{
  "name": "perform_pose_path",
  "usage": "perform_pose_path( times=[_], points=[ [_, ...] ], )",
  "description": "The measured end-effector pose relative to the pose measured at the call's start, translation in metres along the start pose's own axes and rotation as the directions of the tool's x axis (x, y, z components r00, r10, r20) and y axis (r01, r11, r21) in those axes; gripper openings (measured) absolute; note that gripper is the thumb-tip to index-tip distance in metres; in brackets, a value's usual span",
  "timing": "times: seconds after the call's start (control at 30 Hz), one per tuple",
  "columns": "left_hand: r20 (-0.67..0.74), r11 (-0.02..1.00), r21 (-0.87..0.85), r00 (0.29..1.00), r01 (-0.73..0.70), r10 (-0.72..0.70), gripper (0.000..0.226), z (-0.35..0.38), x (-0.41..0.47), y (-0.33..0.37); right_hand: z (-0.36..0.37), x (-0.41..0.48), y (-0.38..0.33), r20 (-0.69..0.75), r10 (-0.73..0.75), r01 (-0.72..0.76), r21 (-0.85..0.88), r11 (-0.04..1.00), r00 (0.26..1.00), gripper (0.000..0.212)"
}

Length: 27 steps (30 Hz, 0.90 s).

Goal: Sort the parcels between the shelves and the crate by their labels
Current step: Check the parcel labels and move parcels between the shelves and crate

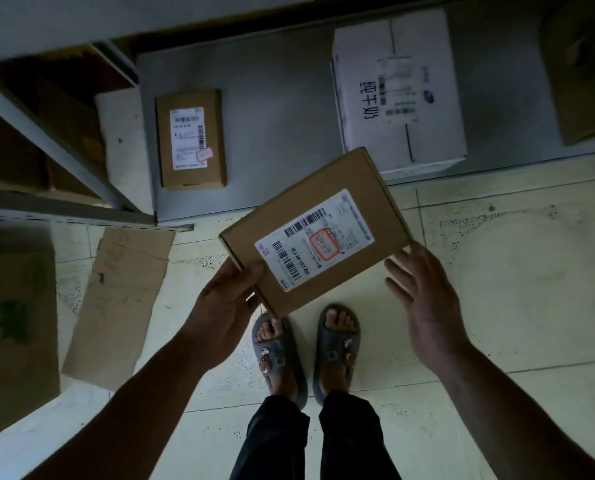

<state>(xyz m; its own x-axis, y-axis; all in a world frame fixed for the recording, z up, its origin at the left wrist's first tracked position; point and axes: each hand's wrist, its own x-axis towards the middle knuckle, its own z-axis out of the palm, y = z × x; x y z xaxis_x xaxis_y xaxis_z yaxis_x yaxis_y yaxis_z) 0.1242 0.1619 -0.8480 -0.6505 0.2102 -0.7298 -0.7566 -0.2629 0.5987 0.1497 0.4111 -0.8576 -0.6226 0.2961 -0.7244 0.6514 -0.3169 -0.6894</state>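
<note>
reading label (315, 240) on parcel (310, 188) pinched in left hand (225, 306), with right hand (424, 296) open and empty alongside; next, choose destination.

Dim light; pale speckled tile floor (497, 271); grey metal shelves (272, 116) ahead; cardboard sheet (119, 306) flat on floor.

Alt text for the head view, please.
Left hand grips a flat brown cardboard parcel at one corner; open right hand beside its edge. A second brown parcel and a white carton lie on the grey shelf.
</note>
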Motion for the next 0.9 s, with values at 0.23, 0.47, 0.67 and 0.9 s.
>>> perform_pose_path(
  times=[0.23,0.47,0.67,0.9],
  points=[
    [0.129,0.968,0.242,0.987,0.066,-0.1,0.049,0.041,-0.01,0.019,-0.033,-0.038,-0.03,0.033,-0.099,0.104,-0.184,0.977,0.995,0.016],
    [0.221,0.905,0.422,0.964,0.041,-0.147,0.051,0.11,-0.022,0.026,-0.084,-0.093,-0.026,-0.171,-0.034,0.062,0.16,0.985,0.985,0.024],
    [0.266,0.823,0.567,0.948,-0.005,-0.177,0.047,0.194,-0.053,-0.003,-0.154,-0.137,-0.02,-0.375,0.063,0.077,0.347,0.935,0.925,0.034],
    [0.322,0.72,0.691,0.919,-0.063,-0.229,0.043,0.313,-0.093,-0.07,-0.274,-0.186,-0.001,-0.483,0.154,0.11,0.475,0.873,0.862,0.035]
  ],
)
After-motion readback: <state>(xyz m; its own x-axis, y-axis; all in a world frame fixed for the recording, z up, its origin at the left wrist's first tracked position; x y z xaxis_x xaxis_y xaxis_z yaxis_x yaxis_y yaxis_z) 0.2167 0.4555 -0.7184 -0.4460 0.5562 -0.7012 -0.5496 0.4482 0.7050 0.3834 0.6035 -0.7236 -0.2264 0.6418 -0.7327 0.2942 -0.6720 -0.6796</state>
